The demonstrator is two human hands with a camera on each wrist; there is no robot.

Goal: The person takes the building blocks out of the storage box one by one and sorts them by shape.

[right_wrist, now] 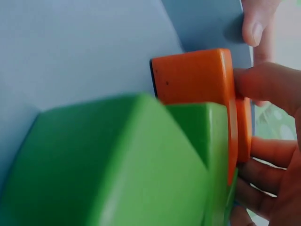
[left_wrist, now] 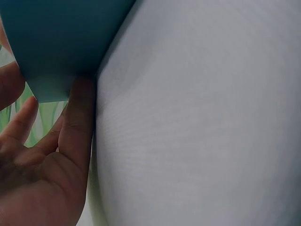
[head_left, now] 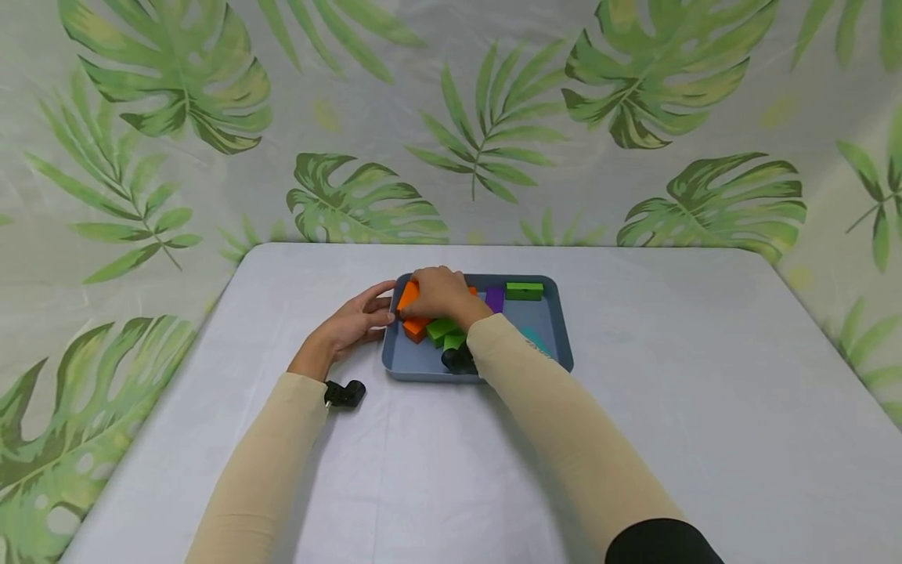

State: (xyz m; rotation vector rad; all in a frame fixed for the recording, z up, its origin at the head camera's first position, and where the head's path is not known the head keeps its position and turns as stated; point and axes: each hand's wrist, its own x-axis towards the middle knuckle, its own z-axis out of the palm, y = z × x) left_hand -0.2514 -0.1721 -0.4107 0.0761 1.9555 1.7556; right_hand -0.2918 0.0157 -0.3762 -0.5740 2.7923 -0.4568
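A blue-grey tray (head_left: 423, 376) holds several coloured blocks. My right hand (head_left: 444, 296) reaches into its left part and grips an orange block (head_left: 408, 296) between thumb and fingers. Another orange block (head_left: 416, 330) lies just below that grip. In the right wrist view, the thumb presses near an upright orange block (right_wrist: 193, 75), with fingers behind it. Green blocks (head_left: 441, 329) lie beside the right wrist and loom large in that wrist's view. My left hand (head_left: 355, 321) rests against the tray's left side, its fingers loosely extended; the left wrist view shows fingertips at the tray's outer wall (left_wrist: 61, 52).
Toward the tray's right lie a purple block (head_left: 495, 298), a green block (head_left: 524, 291) and a light-blue piece (head_left: 535, 340), partly hidden by the right sleeve. The tray stands on a white-covered table (head_left: 690, 376). A leaf-patterned cloth (head_left: 486, 117) hangs behind the table.
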